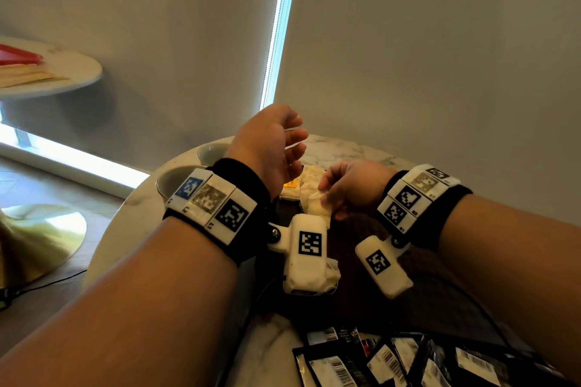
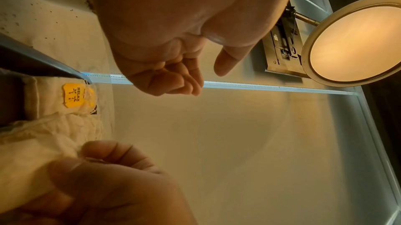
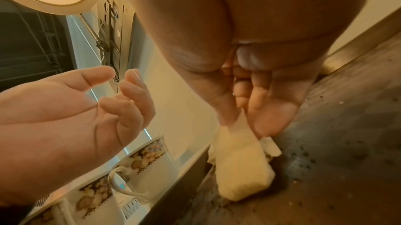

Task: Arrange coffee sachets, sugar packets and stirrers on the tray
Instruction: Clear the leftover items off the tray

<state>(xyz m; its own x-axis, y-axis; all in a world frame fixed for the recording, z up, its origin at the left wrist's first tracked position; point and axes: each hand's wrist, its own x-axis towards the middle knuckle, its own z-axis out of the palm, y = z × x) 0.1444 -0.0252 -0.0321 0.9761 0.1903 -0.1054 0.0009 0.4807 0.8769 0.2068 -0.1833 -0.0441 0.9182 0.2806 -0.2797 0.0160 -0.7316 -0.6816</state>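
Note:
My right hand (image 1: 324, 195) pinches the top of a cream-white packet (image 1: 314, 202) between thumb and fingers; the packet (image 3: 243, 156) hangs down onto the dark tray (image 3: 347, 143). Beside it on the tray lie more pale packets, one with a yellow RELAX tag (image 2: 78, 95). My left hand (image 1: 295, 141) hovers just left of and above the right hand, fingers loosely curled, holding nothing (image 3: 120, 76). A heap of black coffee sachets (image 1: 393, 361) lies on the marble table at the near edge. No stirrers are visible.
Two floral cups (image 3: 141, 160) stand left of the tray, seen as white rims (image 1: 179, 179) behind my left wrist. The round marble table (image 1: 345, 148) stands near a grey wall. Another round table (image 1: 63, 72) is at the far left.

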